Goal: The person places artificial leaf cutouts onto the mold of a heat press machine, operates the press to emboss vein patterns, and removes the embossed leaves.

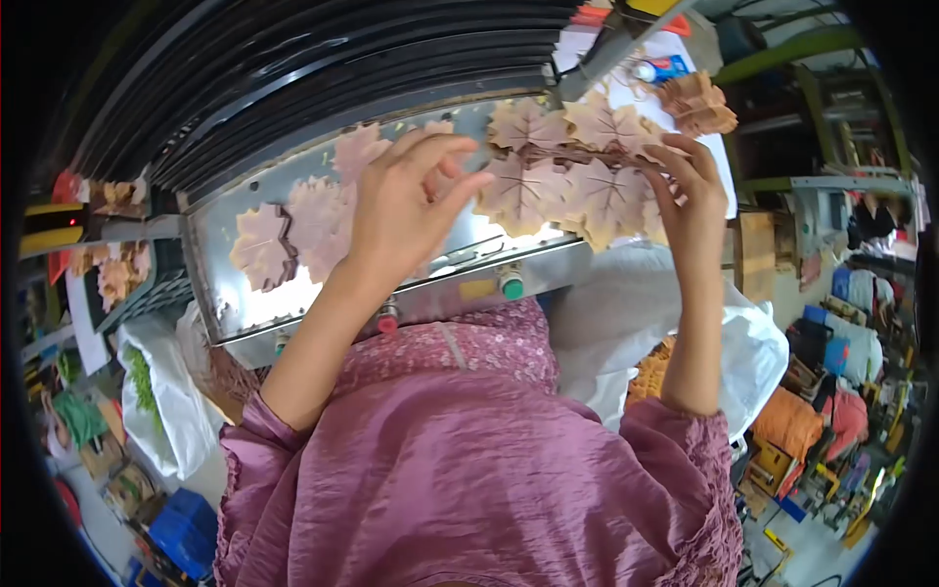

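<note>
Pale pink, yellow-edged artificial maple leaves (523,191) lie in joined rows on the right of a metal machine bed (323,171). My right hand (693,181) is at the right end of these rows, its thumb and fingers pinched around the leaf edge. Above the middle of the bed is my left hand (406,201), with thumb and fingers apart and nothing seen between them. Beneath and left of it are more pale leaves (318,220), partly hidden by the hand. A dark zigzag edge (287,240) runs between two leaf groups there.
Black ribbed bellows (362,78) rise behind the bed. A red button (388,319) and a green button (512,285) are on its front. Brown stacked leaves (696,104) and a blue-and-white tube (661,68) are at the back right. White sacks (166,391) stand beside the machine.
</note>
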Demonstrator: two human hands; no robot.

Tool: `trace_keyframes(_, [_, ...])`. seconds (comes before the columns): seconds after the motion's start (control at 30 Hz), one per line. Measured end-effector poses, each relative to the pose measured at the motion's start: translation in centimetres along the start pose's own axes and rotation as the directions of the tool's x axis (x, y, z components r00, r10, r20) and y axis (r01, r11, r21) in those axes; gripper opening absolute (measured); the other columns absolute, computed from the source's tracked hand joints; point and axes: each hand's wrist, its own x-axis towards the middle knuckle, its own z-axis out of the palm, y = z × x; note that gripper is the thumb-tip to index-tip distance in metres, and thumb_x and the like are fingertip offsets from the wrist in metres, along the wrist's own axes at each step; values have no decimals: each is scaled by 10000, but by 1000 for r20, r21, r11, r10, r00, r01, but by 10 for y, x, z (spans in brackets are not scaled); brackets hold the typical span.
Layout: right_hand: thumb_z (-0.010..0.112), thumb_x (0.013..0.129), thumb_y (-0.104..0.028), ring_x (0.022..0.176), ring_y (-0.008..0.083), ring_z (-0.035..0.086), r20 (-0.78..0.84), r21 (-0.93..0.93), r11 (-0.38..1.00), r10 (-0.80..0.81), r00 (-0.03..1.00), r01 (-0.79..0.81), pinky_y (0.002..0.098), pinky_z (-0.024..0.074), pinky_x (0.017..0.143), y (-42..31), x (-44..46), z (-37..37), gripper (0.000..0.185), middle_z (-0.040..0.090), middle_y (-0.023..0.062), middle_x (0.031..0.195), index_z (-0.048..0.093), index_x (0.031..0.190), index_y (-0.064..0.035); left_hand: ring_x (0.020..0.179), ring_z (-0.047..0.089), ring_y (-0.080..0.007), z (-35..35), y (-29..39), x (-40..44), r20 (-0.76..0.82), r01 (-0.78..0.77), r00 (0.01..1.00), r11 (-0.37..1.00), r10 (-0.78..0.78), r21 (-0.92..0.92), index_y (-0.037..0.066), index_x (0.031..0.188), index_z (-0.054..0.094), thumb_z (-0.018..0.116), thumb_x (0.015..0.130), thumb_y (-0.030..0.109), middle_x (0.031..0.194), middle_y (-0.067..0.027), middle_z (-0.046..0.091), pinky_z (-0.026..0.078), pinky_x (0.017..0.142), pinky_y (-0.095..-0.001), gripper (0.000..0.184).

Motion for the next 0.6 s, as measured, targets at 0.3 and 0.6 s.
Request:
trace_keyframes(0.3, [719,832,-1,772,167,600,-187,118,993,7,982,16,263,495,630,-2,-2,0,130,658,58,1108,761,953,-23,590,492,-116,45,0,40,46,-337,942,936,334,104,67,1034,746,759,811,96,782,-7,615,405,545,-253,225])
trace_keyframes(0.6, [719,837,-17,928,193,620,48,12,998,54,997,-54,296,503,767,3,-7,5,210,654,53,1147,751,1042,-50,747,615,-236,16,-11,13,-4,-143,989,972,146,185,84,1031,727,729,822,175,861,-41,638,494,709,-352,228])
